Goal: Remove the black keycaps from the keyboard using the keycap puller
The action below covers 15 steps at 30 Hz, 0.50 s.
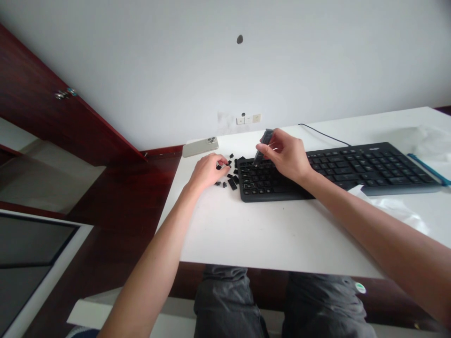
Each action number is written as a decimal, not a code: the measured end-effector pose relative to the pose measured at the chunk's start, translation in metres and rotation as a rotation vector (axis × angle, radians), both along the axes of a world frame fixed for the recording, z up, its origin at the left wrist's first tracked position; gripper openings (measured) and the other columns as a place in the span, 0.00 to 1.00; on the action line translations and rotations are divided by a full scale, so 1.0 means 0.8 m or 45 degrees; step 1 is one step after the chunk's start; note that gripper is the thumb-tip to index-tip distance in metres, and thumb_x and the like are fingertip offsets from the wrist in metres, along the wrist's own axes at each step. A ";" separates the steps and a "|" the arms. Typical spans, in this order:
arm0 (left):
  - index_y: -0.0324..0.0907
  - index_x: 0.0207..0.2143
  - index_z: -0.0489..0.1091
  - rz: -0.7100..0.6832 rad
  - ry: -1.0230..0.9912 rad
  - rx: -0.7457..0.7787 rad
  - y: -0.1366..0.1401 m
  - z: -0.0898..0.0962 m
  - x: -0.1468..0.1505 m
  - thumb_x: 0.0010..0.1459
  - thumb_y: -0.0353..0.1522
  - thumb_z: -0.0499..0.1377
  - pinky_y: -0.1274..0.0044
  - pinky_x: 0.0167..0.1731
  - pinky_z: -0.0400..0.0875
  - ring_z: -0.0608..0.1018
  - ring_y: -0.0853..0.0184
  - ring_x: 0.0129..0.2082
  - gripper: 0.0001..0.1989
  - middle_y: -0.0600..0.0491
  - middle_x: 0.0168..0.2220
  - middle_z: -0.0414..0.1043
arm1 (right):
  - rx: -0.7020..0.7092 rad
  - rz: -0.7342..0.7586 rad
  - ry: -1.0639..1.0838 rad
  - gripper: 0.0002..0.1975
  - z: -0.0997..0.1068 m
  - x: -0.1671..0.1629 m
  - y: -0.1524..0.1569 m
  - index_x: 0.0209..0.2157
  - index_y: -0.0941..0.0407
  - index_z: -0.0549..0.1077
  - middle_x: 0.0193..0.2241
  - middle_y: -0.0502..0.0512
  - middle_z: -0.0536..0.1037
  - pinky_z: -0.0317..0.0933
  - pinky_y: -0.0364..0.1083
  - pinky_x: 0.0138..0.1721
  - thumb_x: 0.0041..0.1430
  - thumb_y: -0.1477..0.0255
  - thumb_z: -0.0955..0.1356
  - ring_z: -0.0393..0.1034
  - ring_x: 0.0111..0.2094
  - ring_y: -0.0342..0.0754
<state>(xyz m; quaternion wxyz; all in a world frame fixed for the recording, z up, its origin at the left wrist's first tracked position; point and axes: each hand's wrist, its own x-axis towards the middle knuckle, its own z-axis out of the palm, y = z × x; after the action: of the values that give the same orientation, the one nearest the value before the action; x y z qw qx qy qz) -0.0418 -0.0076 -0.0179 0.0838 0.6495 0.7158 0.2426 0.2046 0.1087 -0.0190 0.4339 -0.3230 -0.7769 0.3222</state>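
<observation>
Door of dark red wood (81, 126) is standing at the far left; beyond it, a pale, flat phone with clustered lenses (197, 148) is lying near the far left corner of the smooth white tabletop (246, 234); just nearer, the person's left hand (207, 170) is curling its fingers, the thumb bending towards the forefinger, right by scattered small black plastic pieces (232, 183) looking like keycaps; from where I am standing, I cannot tell whether thumb and finger are pinching one or only hovering.

Just beside these pieces, a long black plastic keyboard (352, 164) is lying flat on the tabletop; pale marks are showing among its leftmost keys, where caps are apparently missing; over this end the right hand (291, 155) is pinching a slim dark grey tool (267, 137) between thumb and fingers, its lower tip pointing down at the keys; whether it is touching them, I cannot make out.

The step in hand is seemingly close work at single keys; the next move is, I am guessing, calling for a firm pinch and a tip sitting squarely at one key.

Farther right, a thin black cable (326, 134) is curving behind the keyboard; crumpled white wrapping (401, 211) is lying at its near edge; a narrow blue strip (428, 169) is slanting beside its right end.
</observation>
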 end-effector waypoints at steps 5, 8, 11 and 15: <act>0.47 0.42 0.83 -0.011 0.023 -0.041 -0.003 -0.001 0.004 0.62 0.36 0.67 0.68 0.45 0.74 0.82 0.58 0.41 0.08 0.50 0.43 0.84 | 0.090 0.036 -0.123 0.17 0.007 0.001 -0.011 0.35 0.54 0.74 0.32 0.55 0.83 0.69 0.50 0.32 0.63 0.54 0.75 0.77 0.30 0.52; 0.47 0.44 0.83 -0.008 0.037 -0.041 -0.003 -0.003 0.003 0.62 0.37 0.67 0.68 0.46 0.74 0.82 0.58 0.41 0.10 0.50 0.43 0.84 | 0.111 0.046 -0.138 0.17 0.008 0.001 -0.011 0.35 0.54 0.74 0.33 0.56 0.83 0.69 0.50 0.32 0.62 0.55 0.75 0.77 0.30 0.52; 0.47 0.46 0.83 0.007 0.034 -0.031 -0.003 -0.004 0.003 0.63 0.38 0.66 0.69 0.46 0.74 0.82 0.59 0.41 0.11 0.50 0.43 0.84 | 0.122 0.058 -0.143 0.17 0.007 0.000 -0.011 0.35 0.54 0.74 0.33 0.56 0.83 0.70 0.50 0.32 0.62 0.54 0.75 0.78 0.30 0.52; 0.47 0.45 0.83 -0.002 0.026 -0.004 -0.003 -0.003 0.007 0.64 0.37 0.65 0.69 0.47 0.74 0.82 0.60 0.41 0.09 0.51 0.44 0.83 | 0.146 0.077 -0.164 0.17 0.008 0.000 -0.013 0.35 0.54 0.74 0.33 0.56 0.83 0.70 0.50 0.32 0.63 0.54 0.75 0.78 0.31 0.52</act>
<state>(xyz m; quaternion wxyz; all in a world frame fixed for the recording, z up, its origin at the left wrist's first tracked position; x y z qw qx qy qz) -0.0360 -0.0101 -0.0203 0.0777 0.6523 0.7164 0.2350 0.2045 0.0981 -0.0130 0.3909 -0.2940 -0.8297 0.2689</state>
